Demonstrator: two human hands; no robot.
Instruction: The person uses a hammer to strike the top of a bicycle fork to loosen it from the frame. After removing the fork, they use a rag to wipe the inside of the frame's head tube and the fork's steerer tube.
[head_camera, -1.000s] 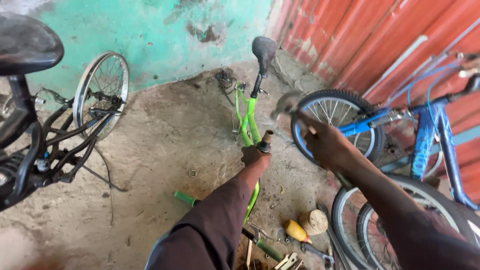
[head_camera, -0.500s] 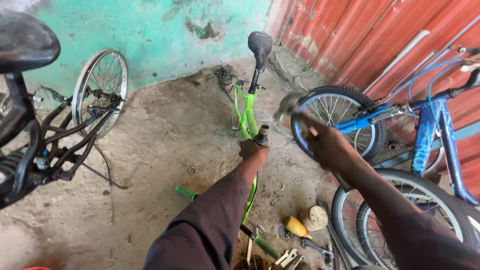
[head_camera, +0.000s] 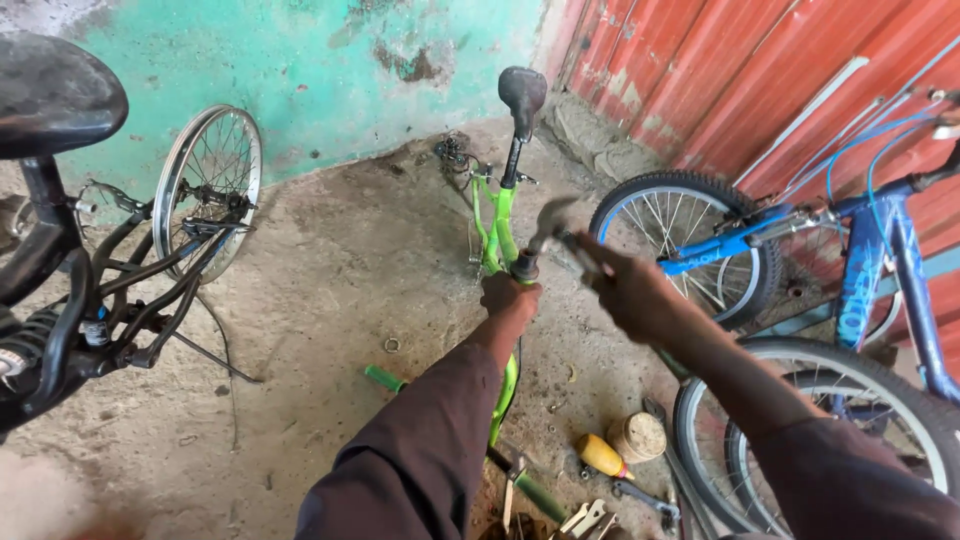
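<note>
A green bicycle frame (head_camera: 495, 225) with a black saddle (head_camera: 522, 92) stands on the concrete floor in front of me. My left hand (head_camera: 508, 296) grips the frame just below its head tube (head_camera: 524, 266). My right hand (head_camera: 628, 290) holds a hammer (head_camera: 556, 228) by the handle. Its metal head, blurred, is right above the top of the head tube. A green handlebar grip (head_camera: 384, 378) lies on the floor to the left of my left arm.
A black bicycle (head_camera: 90, 250) stands at the left, with its wheel (head_camera: 205, 195) near the green wall. A blue bicycle (head_camera: 800, 270) leans at the right against the red metal wall. Tools, a yellow-handled screwdriver (head_camera: 603, 457) and a round tin (head_camera: 637, 436) lie on the floor below.
The hammer head has moved down and left toward the head tube. My left hand has kept its grip on the frame.
</note>
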